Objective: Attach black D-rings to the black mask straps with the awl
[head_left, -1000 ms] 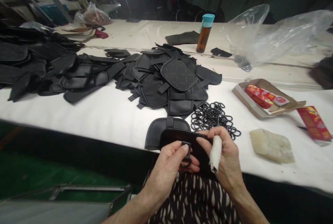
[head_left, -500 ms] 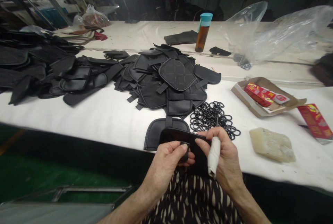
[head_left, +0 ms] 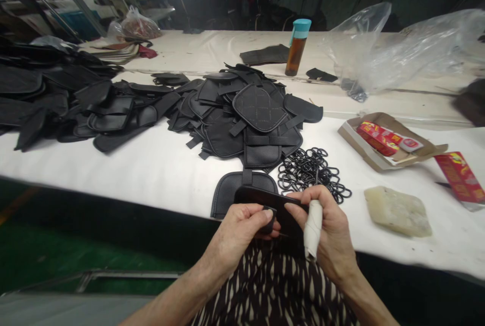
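Note:
A black leather-like piece [head_left: 273,199] with a rounded edge is held at the table's front edge. My left hand [head_left: 244,227] is closed, pinching a short black strap [head_left: 270,215] between thumb and fingers against that piece. The far edge of the same piece sits between the thumb and fingers of my right hand [head_left: 329,225]. Tucked in that right hand is a tool with a white-wrapped handle [head_left: 312,230], its thin dark shaft pointing away from me. Just beyond my hands lie a heap of black metal rings [head_left: 306,167] and another black piece with a strap [head_left: 227,189].
A big pile of black pieces [head_left: 223,113] covers the middle, with more [head_left: 76,98] at left. To the right are a yellowish block [head_left: 397,212], an open cardboard box [head_left: 359,149] and a red packet [head_left: 460,177]. Farther back stand a bottle [head_left: 296,50] and plastic bags [head_left: 413,53].
My left fingers have shifted slightly at the strap, and the left forearm lies lower and further left. My right hand keeps the same grip on piece and tool.

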### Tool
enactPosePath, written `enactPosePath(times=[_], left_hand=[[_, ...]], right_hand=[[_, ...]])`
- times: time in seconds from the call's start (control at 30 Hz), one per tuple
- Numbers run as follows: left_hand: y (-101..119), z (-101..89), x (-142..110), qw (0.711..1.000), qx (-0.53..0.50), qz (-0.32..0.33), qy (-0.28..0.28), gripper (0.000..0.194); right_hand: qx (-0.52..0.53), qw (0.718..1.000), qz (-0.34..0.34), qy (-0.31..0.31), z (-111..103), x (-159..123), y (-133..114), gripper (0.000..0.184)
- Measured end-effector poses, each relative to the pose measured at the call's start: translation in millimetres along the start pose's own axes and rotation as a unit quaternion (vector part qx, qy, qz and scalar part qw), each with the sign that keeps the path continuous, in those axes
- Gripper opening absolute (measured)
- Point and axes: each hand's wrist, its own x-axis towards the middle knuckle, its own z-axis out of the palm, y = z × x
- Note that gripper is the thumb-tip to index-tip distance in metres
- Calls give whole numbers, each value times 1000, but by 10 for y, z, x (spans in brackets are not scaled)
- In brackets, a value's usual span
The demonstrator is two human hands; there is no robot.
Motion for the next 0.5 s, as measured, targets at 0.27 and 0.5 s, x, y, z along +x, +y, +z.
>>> enactPosePath(times=[0.27,0.5], left_hand=[[41,-4,-27,998,17,51,-21,33],[29,-1,-6,999,-4,39,-21,31]], right_hand=[[12,999,15,-37,-43,71,-26,20],[6,999,20,-47,-46,105,0,20]])
